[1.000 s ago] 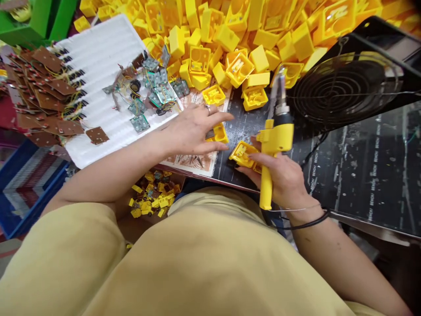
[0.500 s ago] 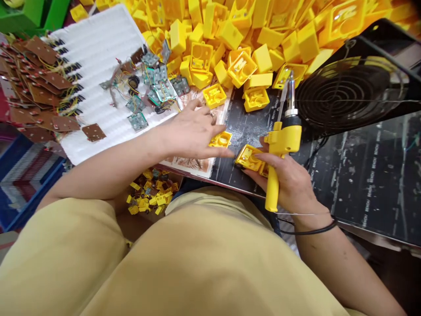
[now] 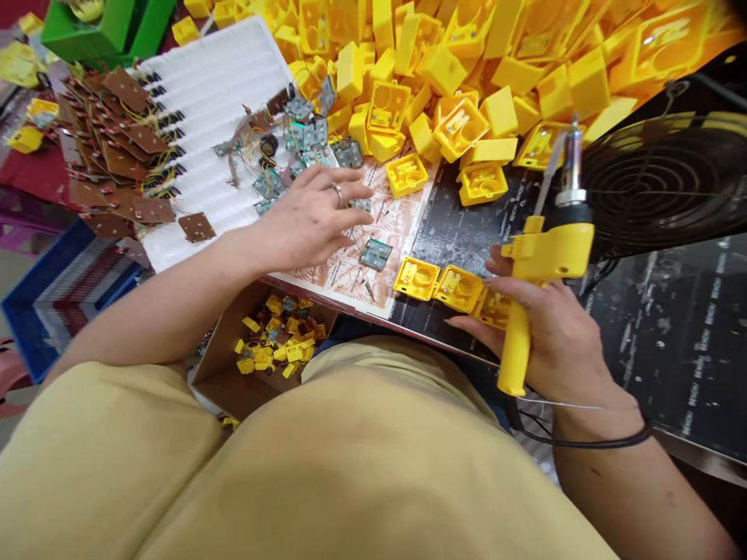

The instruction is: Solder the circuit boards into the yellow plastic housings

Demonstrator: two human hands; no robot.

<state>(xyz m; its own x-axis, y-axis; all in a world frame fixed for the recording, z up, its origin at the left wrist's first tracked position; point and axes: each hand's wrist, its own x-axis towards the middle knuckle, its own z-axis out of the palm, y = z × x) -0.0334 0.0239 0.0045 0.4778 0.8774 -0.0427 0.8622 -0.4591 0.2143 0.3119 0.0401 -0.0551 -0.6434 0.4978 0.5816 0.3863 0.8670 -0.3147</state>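
Note:
My left hand (image 3: 318, 214) hovers palm down by the green circuit boards (image 3: 308, 134), its fingers spread, with a small board partly hidden under the fingertips. A single green circuit board (image 3: 375, 254) lies on the printed sheet just right of it. My right hand (image 3: 563, 334) is wrapped round a yellow soldering gun (image 3: 548, 249), whose metal tip points up and away. Three open yellow plastic housings sit in a row: the left one (image 3: 416, 278), the middle one (image 3: 460, 288), and the right one (image 3: 493, 309), partly covered by my right fingers.
Yellow housings (image 3: 443, 70) are heaped along the back. A black fan (image 3: 654, 171) stands at the right. At the left, brown circuit boards (image 3: 110, 148) with wires lie on white foam (image 3: 215, 78). Below the table edge is a cardboard box (image 3: 225, 346) of yellow parts.
My left hand has moved left, from the yellow housings towards the green boards. Three housings now show in a row beside my right hand, which still holds the soldering gun. The view has shifted.

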